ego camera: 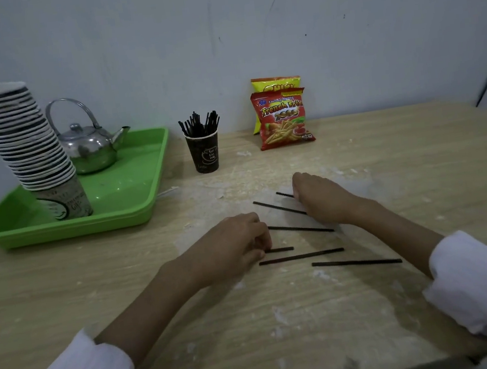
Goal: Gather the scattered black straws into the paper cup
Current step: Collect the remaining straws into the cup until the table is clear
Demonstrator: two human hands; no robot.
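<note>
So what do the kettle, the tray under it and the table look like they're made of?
The kettle looks like polished metal, probably steel: its body mirrors the green around it. The tray appears to be glossy moulded plastic, a uniform bright green with soft highlights. The table shows a pale wood grain, though whether that is solid wood or a printed laminate I cannot tell; whitish scuffs mark its surface.

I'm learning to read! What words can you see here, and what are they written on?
"French Fries 2000": red snack bag; the last letter is cut off.
Yellow bag behind it: name mostly hidden.
Black paper cup: print too small to read.
Stacked cups: lettering too blurred to read.
</note>
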